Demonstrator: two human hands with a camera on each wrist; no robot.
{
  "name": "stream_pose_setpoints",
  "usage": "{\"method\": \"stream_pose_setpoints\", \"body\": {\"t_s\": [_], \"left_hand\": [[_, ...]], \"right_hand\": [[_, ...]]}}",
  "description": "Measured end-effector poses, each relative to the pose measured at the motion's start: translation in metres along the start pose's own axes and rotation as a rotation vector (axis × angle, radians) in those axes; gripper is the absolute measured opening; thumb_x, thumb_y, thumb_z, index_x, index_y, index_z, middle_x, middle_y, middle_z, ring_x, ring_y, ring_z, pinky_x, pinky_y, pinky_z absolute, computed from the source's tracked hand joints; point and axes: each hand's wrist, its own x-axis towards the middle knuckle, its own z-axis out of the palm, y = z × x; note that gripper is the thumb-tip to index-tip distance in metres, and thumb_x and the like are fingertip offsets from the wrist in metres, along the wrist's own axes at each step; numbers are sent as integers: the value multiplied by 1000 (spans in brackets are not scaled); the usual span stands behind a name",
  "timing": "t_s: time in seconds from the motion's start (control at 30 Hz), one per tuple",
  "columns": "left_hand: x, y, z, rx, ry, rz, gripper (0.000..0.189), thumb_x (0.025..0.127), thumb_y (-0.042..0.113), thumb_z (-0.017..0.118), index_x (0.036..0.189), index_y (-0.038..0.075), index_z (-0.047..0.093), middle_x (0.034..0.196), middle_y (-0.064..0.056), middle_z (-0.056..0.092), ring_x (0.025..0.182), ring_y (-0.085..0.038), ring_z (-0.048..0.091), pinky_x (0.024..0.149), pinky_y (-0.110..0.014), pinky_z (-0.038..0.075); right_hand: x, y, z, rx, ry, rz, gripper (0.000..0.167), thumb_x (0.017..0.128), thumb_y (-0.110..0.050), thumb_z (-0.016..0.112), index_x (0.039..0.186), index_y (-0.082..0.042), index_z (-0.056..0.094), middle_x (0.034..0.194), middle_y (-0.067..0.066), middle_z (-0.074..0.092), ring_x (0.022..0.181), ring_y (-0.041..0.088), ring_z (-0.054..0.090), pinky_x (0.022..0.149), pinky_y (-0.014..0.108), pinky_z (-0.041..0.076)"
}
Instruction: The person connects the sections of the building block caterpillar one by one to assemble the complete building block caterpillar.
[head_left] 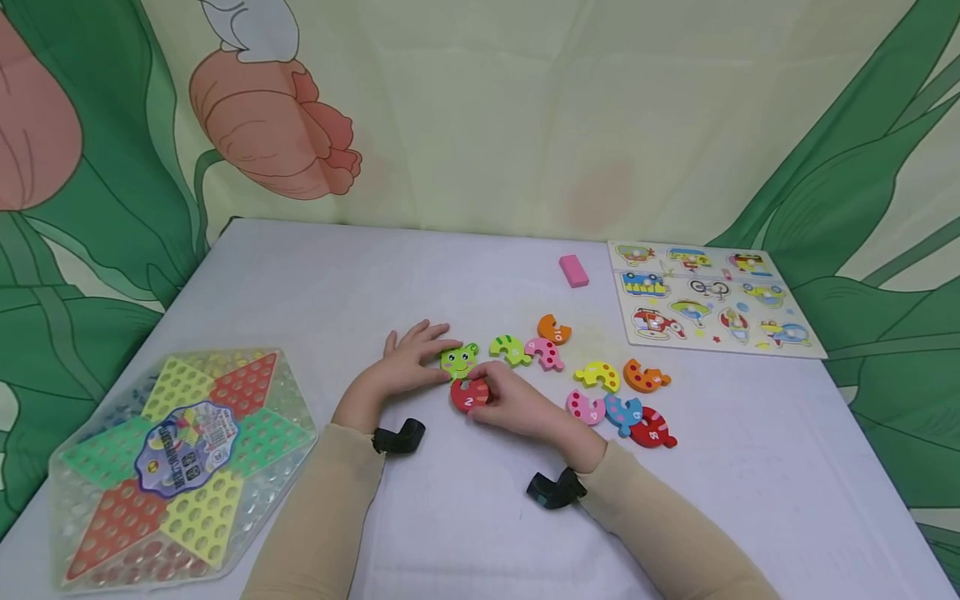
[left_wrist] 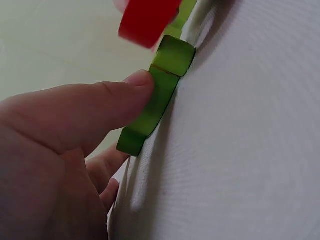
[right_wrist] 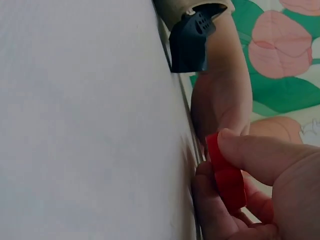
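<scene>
My left hand (head_left: 412,362) has its thumb and forefinger on opposite edges of a green puzzle piece with a smiling animal face (head_left: 457,362). In the left wrist view, the thumb presses the thick side of that green piece (left_wrist: 162,95). My right hand (head_left: 521,400) pinches a red puzzle piece marked 2 (head_left: 468,395), just below the green face. The right wrist view shows the red piece (right_wrist: 227,172) held between thumb and fingers, tilted on edge. Close by on the right lie a green striped piece (head_left: 510,350) and a pink spotted piece (head_left: 545,353).
More curved pieces lie right: orange (head_left: 554,329), yellow (head_left: 597,376), another orange (head_left: 645,377), pink (head_left: 585,407), blue (head_left: 622,413) and red (head_left: 652,428). A pink block (head_left: 573,271) and a vehicle picture board (head_left: 712,300) sit farther back. A packaged star-patterned game board (head_left: 187,450) occupies the left.
</scene>
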Motion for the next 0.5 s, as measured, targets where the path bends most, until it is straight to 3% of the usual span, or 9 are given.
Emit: {"method": "stream_pose_setpoints", "body": {"t_s": [0.2,0.5], "left_hand": [[0,1,0,18,-12,-2,50,83,30,56,133,28,47,151,-1,23,141,-29,3,105,-63,-8],[1,0,-1,18,-17,-15,47,86,34,49,133,27,47,151,-2,22,141,-29,1,104,-63,-9]], "right_hand": [[5,-3,9,-17,73,-6,41,78,-15,70,115,-11,53,117,6,47,102,17,49,81,26,50],[7,-1,16,-117,189,25,45,76,-26,72,118,-16,60,111,4,46,71,9,49,63,19,45]]}}
